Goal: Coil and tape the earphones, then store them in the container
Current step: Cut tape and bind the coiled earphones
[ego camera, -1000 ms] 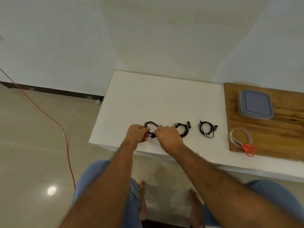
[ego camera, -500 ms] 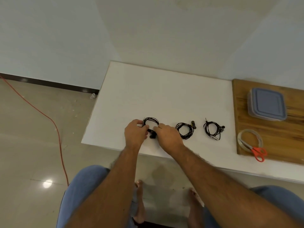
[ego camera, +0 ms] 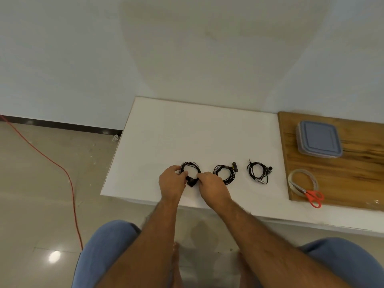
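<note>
Black earphones point(ego camera: 190, 172), coiled, sit near the white table's point(ego camera: 166, 134) front edge, pinched on one side by the left hand point(ego camera: 172, 181) and on the other by the right hand point(ego camera: 212, 185), with two more coils point(ego camera: 225, 173) beside them and the lidded container point(ego camera: 319, 139) farther right on a wooden board point(ego camera: 353, 175).

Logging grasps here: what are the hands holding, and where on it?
Both hold the leftmost earphone coil: left hand pinches its left side, right hand its right side.
</note>
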The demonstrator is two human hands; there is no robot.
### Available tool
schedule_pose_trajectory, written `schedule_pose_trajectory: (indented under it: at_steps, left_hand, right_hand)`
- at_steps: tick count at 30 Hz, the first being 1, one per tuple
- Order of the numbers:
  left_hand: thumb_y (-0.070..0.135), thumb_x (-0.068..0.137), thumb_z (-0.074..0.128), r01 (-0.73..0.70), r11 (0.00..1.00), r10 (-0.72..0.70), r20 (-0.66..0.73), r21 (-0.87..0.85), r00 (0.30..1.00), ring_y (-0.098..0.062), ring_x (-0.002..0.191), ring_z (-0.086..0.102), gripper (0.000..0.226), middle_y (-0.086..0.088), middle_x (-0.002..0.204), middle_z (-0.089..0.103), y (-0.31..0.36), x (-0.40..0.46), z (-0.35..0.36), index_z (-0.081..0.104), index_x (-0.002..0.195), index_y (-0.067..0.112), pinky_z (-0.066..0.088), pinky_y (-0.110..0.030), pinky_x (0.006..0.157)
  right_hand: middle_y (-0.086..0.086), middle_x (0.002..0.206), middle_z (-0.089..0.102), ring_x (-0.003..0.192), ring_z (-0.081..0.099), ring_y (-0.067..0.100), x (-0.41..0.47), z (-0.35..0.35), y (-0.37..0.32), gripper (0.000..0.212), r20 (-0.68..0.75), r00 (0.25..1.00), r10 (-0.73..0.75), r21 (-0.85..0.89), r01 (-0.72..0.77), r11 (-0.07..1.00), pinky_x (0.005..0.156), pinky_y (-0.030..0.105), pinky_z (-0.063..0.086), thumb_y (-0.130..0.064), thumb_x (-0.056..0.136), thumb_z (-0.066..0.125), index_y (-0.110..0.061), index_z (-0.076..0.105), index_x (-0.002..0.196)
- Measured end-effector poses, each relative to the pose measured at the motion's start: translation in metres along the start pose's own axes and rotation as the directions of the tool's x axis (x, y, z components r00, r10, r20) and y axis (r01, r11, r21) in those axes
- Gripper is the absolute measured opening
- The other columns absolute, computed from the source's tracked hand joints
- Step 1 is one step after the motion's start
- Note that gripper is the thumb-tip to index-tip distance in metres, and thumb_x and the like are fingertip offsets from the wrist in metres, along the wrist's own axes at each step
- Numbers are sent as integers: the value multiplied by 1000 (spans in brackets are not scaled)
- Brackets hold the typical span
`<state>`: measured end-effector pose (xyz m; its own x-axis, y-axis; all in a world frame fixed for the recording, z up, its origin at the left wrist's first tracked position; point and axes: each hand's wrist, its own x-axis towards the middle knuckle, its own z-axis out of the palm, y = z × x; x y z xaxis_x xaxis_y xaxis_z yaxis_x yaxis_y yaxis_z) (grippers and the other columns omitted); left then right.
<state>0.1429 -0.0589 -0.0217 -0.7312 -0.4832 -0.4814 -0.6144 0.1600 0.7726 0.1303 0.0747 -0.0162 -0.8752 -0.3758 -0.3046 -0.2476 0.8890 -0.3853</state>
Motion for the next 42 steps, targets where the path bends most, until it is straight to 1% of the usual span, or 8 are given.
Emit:
schedule_pose_trajectory:
  at_steps: [4, 7, 14, 23, 28, 35, 38, 42]
  left_hand:
    - [19, 89, 64, -46, 996, 42, 50, 80, 998, -20, 59, 64, 12, -8, 70, 70, 2, -4, 2, 69, 91, 9, 59, -42, 72]
    - [20, 95, 55, -88, 984, 75, 84, 156, 994, -28, 76, 68, 17, -11, 79, 69, 0, -5, 1, 63, 89, 7, 56, -46, 77]
    - [23, 98, 51, -113, 960, 87, 110, 256, 990, -28, 109, 64, 44, -16, 117, 68, 2, -13, -4, 49, 139, 5, 48, -41, 98]
    - [20, 94, 56, -215, 943, 194, 106, 253, 975, -31, 92, 68, 34, -14, 101, 72, 21, -45, 10, 61, 126, 8, 55, -42, 84]
    - [23, 95, 57, -322, 901, 279, 179, 290, 943, -22, 91, 68, 28, -9, 102, 72, 38, -71, 35, 65, 119, 10, 52, -30, 84]
    - [24, 95, 57, -449, 833, 352, 317, 322, 881, -14, 87, 64, 25, -2, 101, 70, 61, -108, 88, 66, 116, 13, 46, -22, 76]
    - [22, 92, 60, -448, 842, 329, 370, 302, 869, -14, 76, 61, 23, -1, 87, 66, 67, -120, 114, 67, 113, 13, 53, -30, 76]
    - [17, 90, 61, -421, 871, 293, 419, 255, 859, -13, 66, 59, 23, 1, 76, 63, 72, -134, 150, 67, 112, 12, 57, -37, 74]
  right_hand:
    - [13, 97, 64, 84, 57, 26, -5, -5, 1, 18, 7, 999, 38, 26, -38, 999, 66, 30, 35, -1, 90, 43, -5, 60, 94]
    - [12, 102, 65, 91, 59, 26, -9, -9, 0, 24, -5, 998, 65, 79, -64, 995, 74, 34, 44, -4, 91, 43, -5, 63, 104]
    - [12, 113, 65, 104, 60, 26, -24, -19, 8, 28, -18, 996, 89, 114, -86, 990, 90, 37, 47, -9, 93, 48, -2, 63, 116]
    - [11, 98, 68, 90, 60, 26, -53, -57, 36, 20, -135, 987, 81, 116, -66, 991, 76, 32, 44, -10, 90, 50, -5, 68, 98]
    - [7, 106, 69, 99, 63, 24, -79, -91, 86, 24, -213, 960, 184, 109, -164, 980, 80, 30, 47, -12, 93, 52, -9, 69, 109]
    - [-5, 73, 60, 74, 58, 20, -123, -142, 180, 29, -275, 859, 432, 119, -415, 902, 58, 24, 41, -7, 88, 53, -26, 59, 68]
    - [4, 82, 67, 75, 64, 22, -135, -152, 215, 11, -236, 804, 545, 207, -507, 837, 58, 26, 47, -13, 90, 61, -17, 68, 83]
    - [2, 88, 66, 73, 54, 16, -148, -144, 238, 17, -216, 817, 534, 184, -503, 844, 61, 26, 39, -15, 95, 52, -18, 68, 93]
